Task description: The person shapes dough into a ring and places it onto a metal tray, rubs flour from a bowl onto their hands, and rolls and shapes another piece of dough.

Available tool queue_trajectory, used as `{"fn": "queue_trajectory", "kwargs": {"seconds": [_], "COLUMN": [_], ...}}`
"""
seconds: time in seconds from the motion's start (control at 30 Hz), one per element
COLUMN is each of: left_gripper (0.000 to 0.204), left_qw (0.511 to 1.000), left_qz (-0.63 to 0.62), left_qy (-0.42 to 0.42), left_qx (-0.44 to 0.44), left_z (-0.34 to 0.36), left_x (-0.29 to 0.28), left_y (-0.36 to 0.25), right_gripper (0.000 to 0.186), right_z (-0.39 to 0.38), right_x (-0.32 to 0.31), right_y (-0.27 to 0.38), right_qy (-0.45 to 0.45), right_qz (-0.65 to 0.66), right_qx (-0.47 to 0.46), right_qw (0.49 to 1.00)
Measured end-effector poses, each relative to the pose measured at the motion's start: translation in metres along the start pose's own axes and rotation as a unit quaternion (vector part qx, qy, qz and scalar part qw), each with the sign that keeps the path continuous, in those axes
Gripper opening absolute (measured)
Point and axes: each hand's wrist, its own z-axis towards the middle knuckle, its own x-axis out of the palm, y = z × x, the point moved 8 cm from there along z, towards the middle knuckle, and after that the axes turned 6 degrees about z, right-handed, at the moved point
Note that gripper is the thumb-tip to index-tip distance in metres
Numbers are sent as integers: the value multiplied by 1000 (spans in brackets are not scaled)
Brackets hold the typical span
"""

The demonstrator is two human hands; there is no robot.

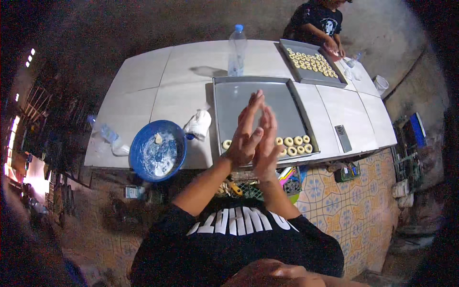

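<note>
My left hand (241, 146) and my right hand (266, 160) are held palm to palm above the near part of a grey metal tray (234, 105). Both have their fingers stretched out and pointing away from me. Whether anything lies between the palms is hidden. Rings of pale dough (288, 141) line the tray's near edge, partly covered by my hands. To the left stands a blue bowl (135, 143), dusted inside with white powder, and a small lump of dough (158, 138) rests in it. A white cloth or bag (198, 124) lies between bowl and tray.
A blue-capped clear bottle (237, 52) stands behind the tray. Across the table, another person (315, 21) reaches over a second tray (330, 82) of dough rings. A phone (343, 138) lies at right, a plastic bottle (109, 133) at left. Under the table edge sits a crate (251, 190).
</note>
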Motion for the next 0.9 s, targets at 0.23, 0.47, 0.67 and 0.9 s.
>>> {"fn": "queue_trajectory", "kwargs": {"seconds": [0.23,0.47,0.67,0.9], "left_gripper": [100,91,97,95], "left_qw": [998,999,999,999], "left_qz": [-39,-21,-40,19], "left_qy": [50,-4,0,39], "left_qx": [2,-50,16,-17], "left_z": [-12,-27,5,-29], "left_x": [20,2,-2,25], "left_y": [-31,20,-18,14], "right_gripper": [113,115,109,118], "right_z": [14,10,3,29], "right_x": [-16,9,-21,-11], "right_y": [-14,8,-41,10], "right_qy": [-35,37,29,-38], "right_qz": [35,-47,-115,18], "right_qx": [-18,-50,-21,-33], "right_qw": [999,997,993,999]}}
